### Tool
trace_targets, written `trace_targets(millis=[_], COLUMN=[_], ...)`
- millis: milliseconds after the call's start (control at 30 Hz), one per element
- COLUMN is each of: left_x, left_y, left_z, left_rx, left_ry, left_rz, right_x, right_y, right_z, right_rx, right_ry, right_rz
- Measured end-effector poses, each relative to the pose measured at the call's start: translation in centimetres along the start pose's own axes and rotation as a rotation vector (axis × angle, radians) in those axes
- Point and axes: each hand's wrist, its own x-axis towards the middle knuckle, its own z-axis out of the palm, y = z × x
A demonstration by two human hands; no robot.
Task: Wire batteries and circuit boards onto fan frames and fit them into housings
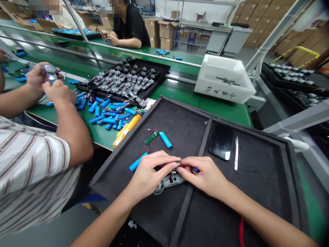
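Observation:
My left hand (151, 173) and my right hand (204, 175) meet over a black foam tray (185, 120), both pinching a small part with red wires (180, 164). Under the hands lies a grey plastic housing (168, 181). A blue battery cell (136, 163) sticks out just left of my left hand. Farther up the tray lie another blue cell (165, 139) and a small green circuit board (151, 137) joined by thin wires.
A dark phone (221, 141) and white tweezers (236, 153) lie on the tray's right half. Beyond are loose blue cells (108, 113), an orange tool (127, 130), a tray of grey parts (123, 80) and a white bin (223, 80). A co-worker's arm (69, 120) is at left.

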Motion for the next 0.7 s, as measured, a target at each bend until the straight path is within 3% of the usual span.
trace_targets(millis=[700], left_x=[0.05], left_y=[0.17], left_z=[0.38], left_rx=[-0.003], left_ry=[-0.007], left_rz=[0.01], right_x=[0.0], right_y=[-0.56], right_z=[0.34], right_rx=[-0.064], right_ry=[-0.028], right_rz=[0.064])
